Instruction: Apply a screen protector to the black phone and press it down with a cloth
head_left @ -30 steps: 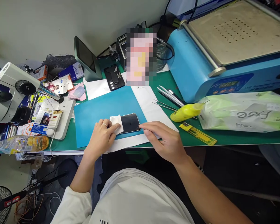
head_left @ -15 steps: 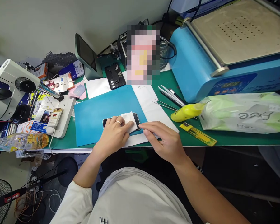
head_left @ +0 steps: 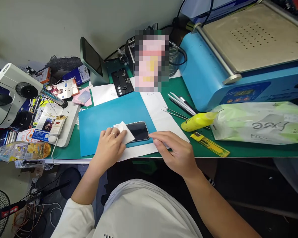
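Note:
A smartphone [head_left: 139, 131] with a dark screen lies face up on the blue mat [head_left: 96, 122], close to the table's front edge. My left hand [head_left: 110, 145] presses a folded white tissue [head_left: 125, 131] onto the left part of the phone, its fingers bent over the tissue. That end of the phone is hidden under the hand and tissue. At the opposite end, my right hand [head_left: 175, 150] has its index fingertip and thumb close together at the phone's right corner, holding it at the edge.
Tweezers [head_left: 175, 113], a yellow bottle [head_left: 197, 121], a yellow packet [head_left: 210, 144] and a tissue pack [head_left: 258, 122] lie to the right. A blue heating plate machine [head_left: 201, 72] stands behind them. At left are a microscope [head_left: 27, 89] and a drink bottle [head_left: 24, 150].
My left hand has slid the tissue leftward along the phone, uncovering the right part of the screen. My right hand stays at the phone's right corner.

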The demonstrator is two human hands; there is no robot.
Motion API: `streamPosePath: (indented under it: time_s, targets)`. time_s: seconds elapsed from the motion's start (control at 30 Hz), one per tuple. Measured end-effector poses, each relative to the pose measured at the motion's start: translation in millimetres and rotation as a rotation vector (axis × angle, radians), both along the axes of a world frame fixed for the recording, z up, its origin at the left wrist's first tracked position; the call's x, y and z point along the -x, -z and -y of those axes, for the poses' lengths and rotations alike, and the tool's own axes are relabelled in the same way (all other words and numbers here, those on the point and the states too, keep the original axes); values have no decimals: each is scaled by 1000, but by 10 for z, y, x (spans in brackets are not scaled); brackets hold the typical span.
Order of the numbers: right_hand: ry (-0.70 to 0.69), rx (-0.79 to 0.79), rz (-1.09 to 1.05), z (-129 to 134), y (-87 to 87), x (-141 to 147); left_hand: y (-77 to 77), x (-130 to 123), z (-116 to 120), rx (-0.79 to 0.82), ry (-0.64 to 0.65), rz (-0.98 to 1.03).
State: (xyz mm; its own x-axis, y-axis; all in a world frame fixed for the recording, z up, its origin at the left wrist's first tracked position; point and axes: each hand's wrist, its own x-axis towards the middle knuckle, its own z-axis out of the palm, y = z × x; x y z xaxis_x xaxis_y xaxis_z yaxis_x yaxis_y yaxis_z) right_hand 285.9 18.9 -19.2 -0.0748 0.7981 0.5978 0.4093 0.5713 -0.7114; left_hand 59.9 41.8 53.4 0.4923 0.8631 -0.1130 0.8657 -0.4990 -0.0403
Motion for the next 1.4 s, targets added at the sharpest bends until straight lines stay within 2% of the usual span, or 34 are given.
streamPosePath:
  time_s: [0.13, 0.23, 0.4, 0.57, 0.7, 0.9, 1.1, 1.3, 1.4]
  targets:
    - [9, 12, -22, 17, 17, 11, -19, 277, 119, -7, -84, -7]
    - [12, 13, -18, 18, 26, 13, -3, 347, 181, -18, -102, 6]
    - [11, 8, -3, 12, 22, 0, 24, 228, 169, -27, -86, 23]
    - [18, 10, 14, 14, 11, -2, 39, 52, 120, 25, -13, 78]
    - [21, 1, 20, 11, -4, 7, 26, 104, 88, 37, 17, 126]
    - [18, -11, 31, 2, -10, 12, 32, 226, 54, -17, -8, 141]
    - [30, 4, 56, 2, -5, 13, 84, 67, 68, -2, 141, 171]
    - [45, 6, 60, -1, -22, 17, 32, 215, 24, -23, 0, 96]
    - [47, -6, 69, -5, -25, 21, 47, 205, 74, -9, 36, 110]
